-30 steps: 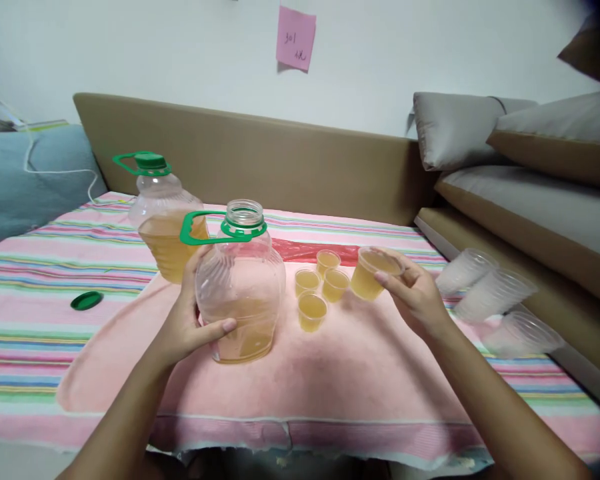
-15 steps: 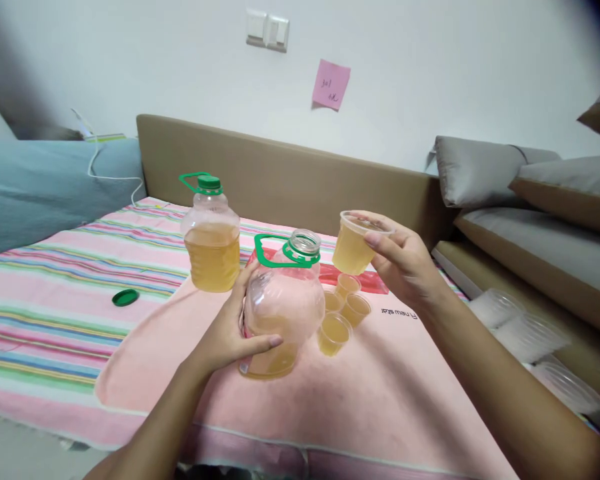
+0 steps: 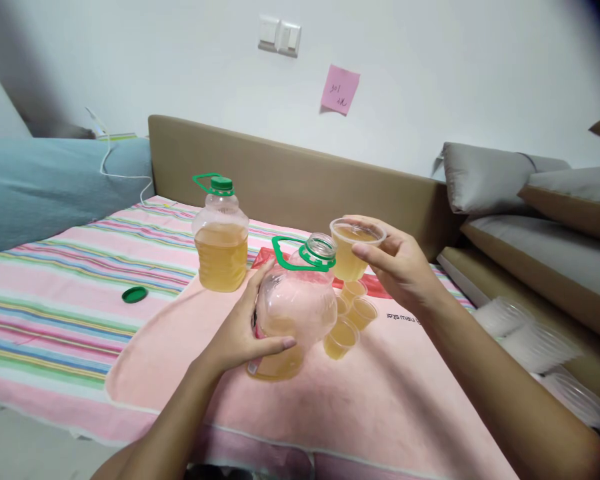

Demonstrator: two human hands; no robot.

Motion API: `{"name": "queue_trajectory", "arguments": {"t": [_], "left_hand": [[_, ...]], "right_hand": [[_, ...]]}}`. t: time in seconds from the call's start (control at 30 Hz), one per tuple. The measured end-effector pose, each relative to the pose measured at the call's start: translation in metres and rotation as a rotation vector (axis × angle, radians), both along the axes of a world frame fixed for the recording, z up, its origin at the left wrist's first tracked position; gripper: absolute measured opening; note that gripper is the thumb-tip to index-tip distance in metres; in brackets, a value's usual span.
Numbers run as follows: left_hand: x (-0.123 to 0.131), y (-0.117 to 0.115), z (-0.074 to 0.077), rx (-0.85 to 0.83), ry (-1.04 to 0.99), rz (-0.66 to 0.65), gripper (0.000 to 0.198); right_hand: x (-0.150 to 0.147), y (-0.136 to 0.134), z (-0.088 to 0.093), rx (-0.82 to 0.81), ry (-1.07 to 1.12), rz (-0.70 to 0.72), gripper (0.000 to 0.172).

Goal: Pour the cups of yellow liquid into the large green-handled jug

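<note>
My left hand [image 3: 250, 327] is wrapped round the side of a clear plastic bottle [image 3: 305, 300] with a green handle ring and an uncapped mouth. Yellowish liquid fills its lower part. In my right hand [image 3: 395, 257] is a clear plastic cup [image 3: 351, 250] of the same liquid, held by its upper side, roughly level and close beside the bottle's mouth. Below it, several filled plastic cups [image 3: 341, 339] stand together on the pink cloth [image 3: 380, 400]. A second bottle [image 3: 223, 257], capped in green and partly full, stands upright behind my left hand.
A green cap [image 3: 135, 294] lies on the striped sheet [image 3: 70, 313] at the left. Stacks of clear empty cups [image 3: 540, 343] lie at the right, beside grey cushions [image 3: 530, 240]. The brown headboard [image 3: 290, 177] runs along the back, and a pink note [image 3: 341, 89] is on the wall.
The cup in my right hand has come nearer to the mouth of the bottle. My left hand keeps its hold on the bottle. The whole view has shifted slightly.
</note>
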State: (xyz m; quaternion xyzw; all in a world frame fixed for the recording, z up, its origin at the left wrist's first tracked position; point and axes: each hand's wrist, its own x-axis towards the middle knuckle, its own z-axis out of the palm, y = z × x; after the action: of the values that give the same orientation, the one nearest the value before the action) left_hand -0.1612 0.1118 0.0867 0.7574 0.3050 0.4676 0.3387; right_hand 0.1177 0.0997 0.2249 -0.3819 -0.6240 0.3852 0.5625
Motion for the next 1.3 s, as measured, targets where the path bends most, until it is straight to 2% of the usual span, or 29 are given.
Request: {"name": "queue_trajectory", "arguments": {"t": [0.3,0.67,0.87,1.3], "left_hand": [[0.000,0.000,0.001,0.009,-0.013,-0.013,0.130],[0.000,0.001,-0.001,0.030,-0.005,0.002,0.129],[0.000,0.000,0.002,0.025,0.010,0.008,0.131],[-0.001,0.001,0.001,0.023,0.008,0.000,0.131]], "right_hand": [[0.004,0.000,0.004,0.053,-0.056,0.004,0.057],[0.005,-0.003,0.022,0.063,-0.153,-0.014,0.061],[0.012,-0.002,0.031,0.125,-0.298,0.049,0.053],[0.015,-0.004,0.052,0.180,-0.500,0.056,0.053]]}}
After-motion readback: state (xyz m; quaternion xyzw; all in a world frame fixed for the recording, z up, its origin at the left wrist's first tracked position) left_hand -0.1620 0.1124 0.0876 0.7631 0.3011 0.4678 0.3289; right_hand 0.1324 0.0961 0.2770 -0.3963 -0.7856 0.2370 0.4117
